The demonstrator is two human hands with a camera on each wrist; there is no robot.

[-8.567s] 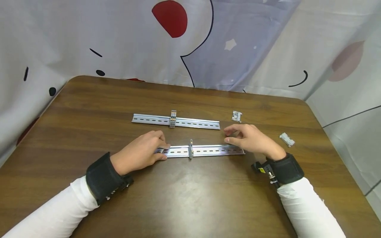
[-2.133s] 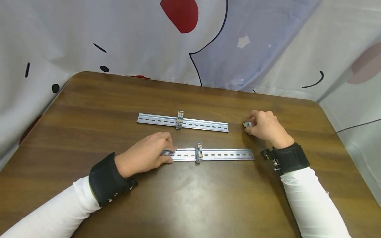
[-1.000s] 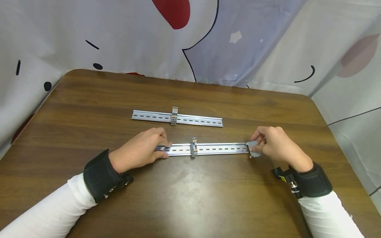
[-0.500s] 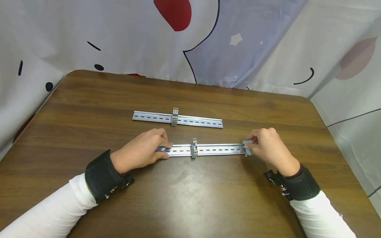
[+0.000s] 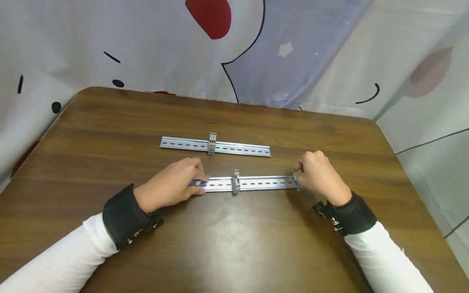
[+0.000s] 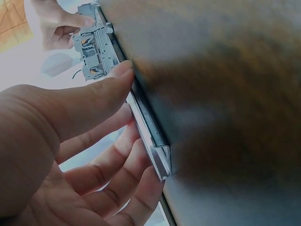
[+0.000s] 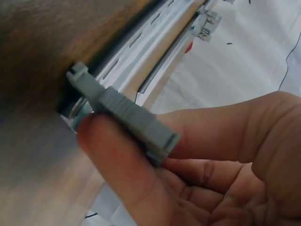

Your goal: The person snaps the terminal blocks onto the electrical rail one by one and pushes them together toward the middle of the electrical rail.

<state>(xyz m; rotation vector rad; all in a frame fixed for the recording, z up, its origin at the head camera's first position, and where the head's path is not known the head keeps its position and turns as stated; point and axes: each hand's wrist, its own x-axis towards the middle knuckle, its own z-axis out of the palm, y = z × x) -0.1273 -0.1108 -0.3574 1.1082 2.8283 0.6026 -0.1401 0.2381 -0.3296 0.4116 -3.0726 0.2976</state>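
My left hand (image 5: 172,185) grips the left end of the near slotted metal DIN rail (image 5: 264,183), thumb on the front edge and fingers behind, as the left wrist view (image 6: 153,141) shows for the rail. Near the rail's middle sits a narrow stack of grey terminal blocks (image 5: 236,182) with orange marks. My right hand (image 5: 320,175) pinches a grey plastic terminal block (image 7: 127,110) between thumb and finger. That block stands crosswise at the rail's right end; whether it is seated there I cannot tell. In the head view the fingers mostly hide it.
Behind lies a second DIN rail (image 5: 242,149), slightly slanted, with its own stack of terminal blocks (image 5: 212,143). The brown wooden table (image 5: 146,118) ends at a patterned cloth (image 5: 161,49) at the back and right.
Two loose grey pieces lay at the right earlier; neither is visible there now. My right hand picked one up and brought it to the rail's right end, then leftward. My left hand keeps its grip.
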